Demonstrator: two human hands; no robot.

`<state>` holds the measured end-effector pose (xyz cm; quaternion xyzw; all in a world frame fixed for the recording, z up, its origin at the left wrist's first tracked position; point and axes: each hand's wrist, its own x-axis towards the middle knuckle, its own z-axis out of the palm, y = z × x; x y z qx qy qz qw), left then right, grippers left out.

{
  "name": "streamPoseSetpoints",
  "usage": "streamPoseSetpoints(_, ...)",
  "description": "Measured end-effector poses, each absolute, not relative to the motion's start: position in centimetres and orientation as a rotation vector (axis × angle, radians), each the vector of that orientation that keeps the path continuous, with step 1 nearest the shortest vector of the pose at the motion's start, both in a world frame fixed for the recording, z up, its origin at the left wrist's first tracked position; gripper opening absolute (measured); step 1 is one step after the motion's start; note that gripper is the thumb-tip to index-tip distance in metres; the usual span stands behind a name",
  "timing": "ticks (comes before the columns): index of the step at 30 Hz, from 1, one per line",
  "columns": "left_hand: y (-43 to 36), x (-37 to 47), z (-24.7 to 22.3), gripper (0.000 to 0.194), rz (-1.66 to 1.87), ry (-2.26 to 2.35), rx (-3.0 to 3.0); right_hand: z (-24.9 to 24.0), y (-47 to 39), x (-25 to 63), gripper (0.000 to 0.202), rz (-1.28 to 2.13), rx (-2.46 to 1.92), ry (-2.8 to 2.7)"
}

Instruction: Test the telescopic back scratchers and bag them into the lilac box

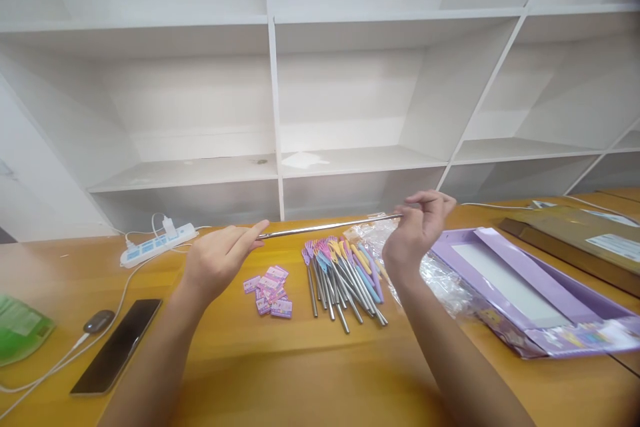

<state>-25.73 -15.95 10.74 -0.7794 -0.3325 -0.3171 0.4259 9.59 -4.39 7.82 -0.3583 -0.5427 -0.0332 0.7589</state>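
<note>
A thin silver metal rod (330, 227) is stretched level above the wooden table, pinched at each end. My left hand (217, 263) grips its left end with the fingertips and my right hand (417, 227) grips its right end. Below the rod lies a pile of several metal sticks with pastel hand-shaped tips (343, 273). Left of that pile sits a small heap of purple and pink paper tags (273, 290). A crumpled clear plastic bag (440, 277) lies under my right wrist.
An open purple box with its lid (525, 287) lies at the right, a brown cardboard box (575, 237) behind it. At the left are a white power strip (157, 243), a black phone (117, 347), a white cable and a green packet (20, 333). White shelving (273, 113) stands behind the table.
</note>
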Motion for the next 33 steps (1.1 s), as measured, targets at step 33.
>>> streamPoseSetpoints(33, -17.9, -20.1, 9.4, 0.051, -0.893, -0.858, -2.055, 7.1, -12.3, 1.3, 0.007, 0.001, -0.679, -1.172)
